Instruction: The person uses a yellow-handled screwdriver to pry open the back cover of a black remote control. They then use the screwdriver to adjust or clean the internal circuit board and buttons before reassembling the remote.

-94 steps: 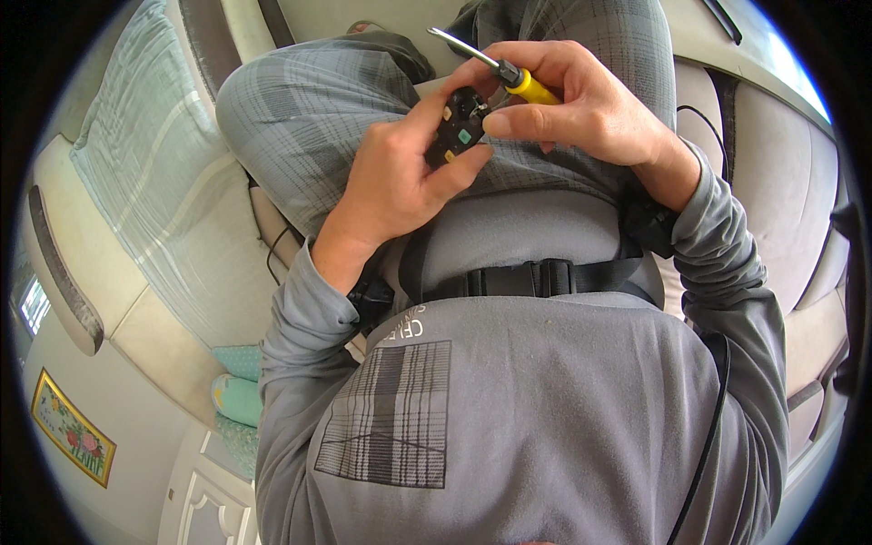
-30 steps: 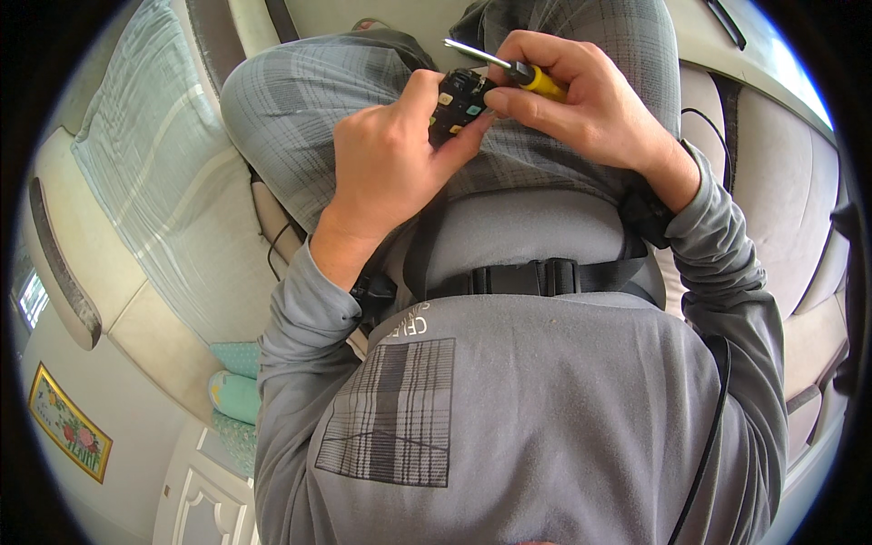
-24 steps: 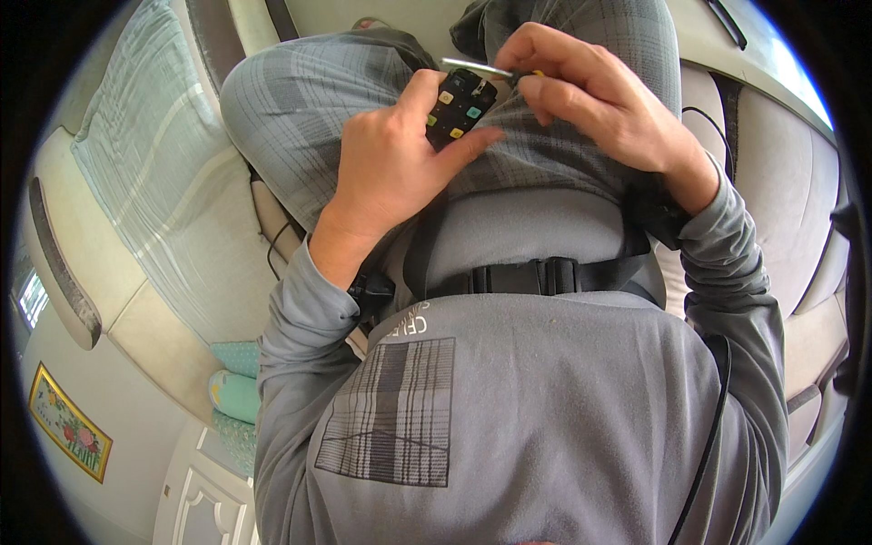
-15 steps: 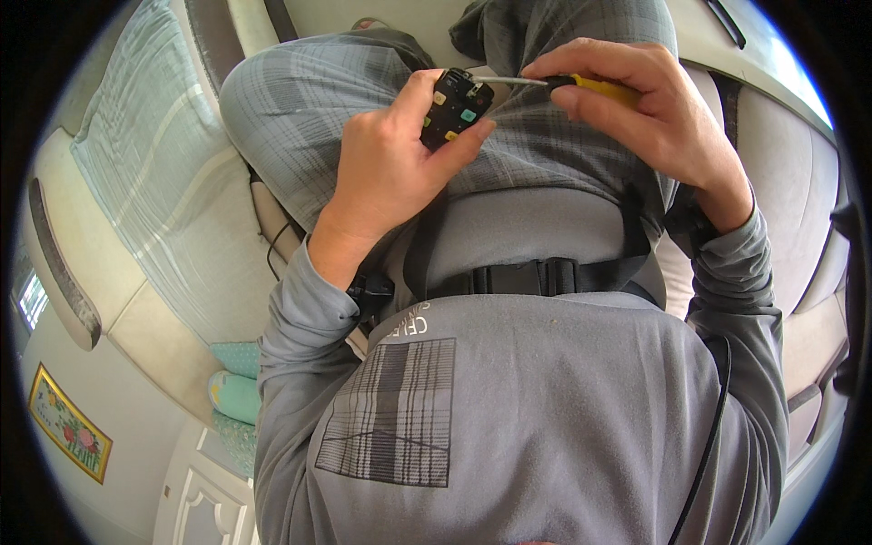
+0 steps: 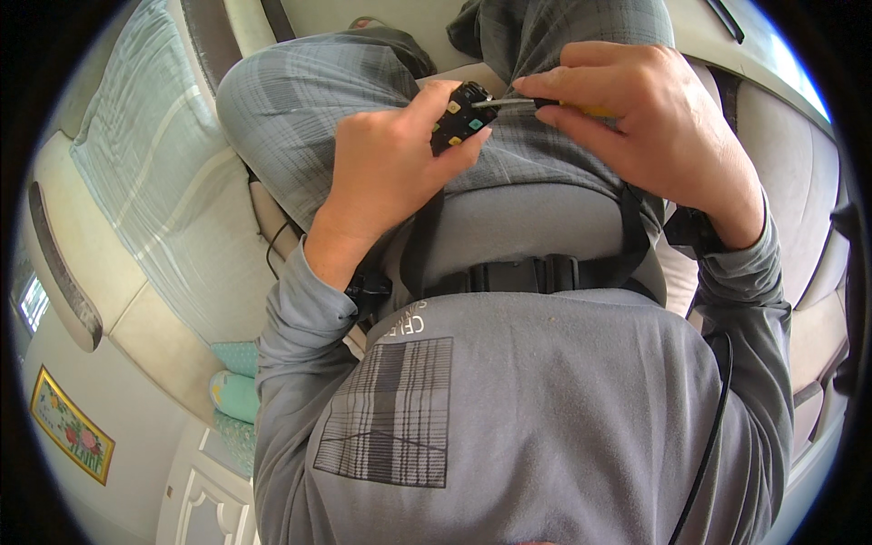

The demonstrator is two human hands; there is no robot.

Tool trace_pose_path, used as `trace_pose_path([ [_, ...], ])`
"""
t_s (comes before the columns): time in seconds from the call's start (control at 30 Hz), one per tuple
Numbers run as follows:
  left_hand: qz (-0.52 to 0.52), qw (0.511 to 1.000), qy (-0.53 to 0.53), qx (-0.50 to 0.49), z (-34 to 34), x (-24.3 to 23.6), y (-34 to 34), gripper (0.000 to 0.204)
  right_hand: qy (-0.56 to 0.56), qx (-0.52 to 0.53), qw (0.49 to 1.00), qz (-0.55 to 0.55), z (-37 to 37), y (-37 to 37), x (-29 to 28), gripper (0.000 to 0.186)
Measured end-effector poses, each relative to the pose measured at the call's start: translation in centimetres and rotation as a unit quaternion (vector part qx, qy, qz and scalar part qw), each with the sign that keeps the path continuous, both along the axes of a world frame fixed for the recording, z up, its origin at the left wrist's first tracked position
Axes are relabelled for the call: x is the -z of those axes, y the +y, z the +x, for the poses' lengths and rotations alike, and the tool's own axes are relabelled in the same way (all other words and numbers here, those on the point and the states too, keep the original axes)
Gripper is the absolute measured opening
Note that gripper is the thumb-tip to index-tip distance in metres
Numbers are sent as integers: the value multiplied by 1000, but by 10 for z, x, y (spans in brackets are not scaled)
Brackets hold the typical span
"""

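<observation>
Above my lap, my left hand [image 5: 386,163] grips a small black device [image 5: 463,122] with several coloured square buttons, yellow and green, on the face toward me. My fingers wrap its left edge and the thumb presses along its near side. From the right, my right hand [image 5: 649,123] pinches a screwdriver [image 5: 516,102] with a yellow and black handle, mostly hidden under the fingers. Its thin metal shaft points left, and the tip lies at the upper right part of the device. Whether the tip sits in a slot is too small to tell.
Beneath both hands are my legs in grey plaid trousers [image 5: 304,91]. A sofa with a pale striped cover [image 5: 150,163] is at left, with a mint-green cushion [image 5: 234,395] lower down. A glossy table [image 5: 767,54] carrying a dark thin object [image 5: 725,22] stands at upper right.
The device has shifted slightly down and turned in my left hand. My right hand has moved down a little, its grip nearer the shaft, so less yellow handle shows.
</observation>
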State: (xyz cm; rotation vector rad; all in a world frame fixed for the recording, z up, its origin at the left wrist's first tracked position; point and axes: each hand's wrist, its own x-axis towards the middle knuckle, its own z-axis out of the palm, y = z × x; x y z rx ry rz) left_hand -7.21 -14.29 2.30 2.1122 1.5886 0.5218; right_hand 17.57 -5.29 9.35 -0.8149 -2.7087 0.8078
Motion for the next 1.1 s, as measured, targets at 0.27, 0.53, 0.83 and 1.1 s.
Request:
trace_pose_path([
  [0.27,-32,999,-33,7,1,1,0,41,46,-57,995,-71,0,18,18,21],
  [0.53,-36,997,-65,10,1,2,2,38,66,-28,958,-276,7,25,42,21],
  [0.83,-8,996,-89,10,-1,-1,5,33,31,-63,987,-145,10,27,16,22],
  [1.1,7,995,-102,7,-7,-4,5,33,77,-32,989,-125,22,30,23,23],
])
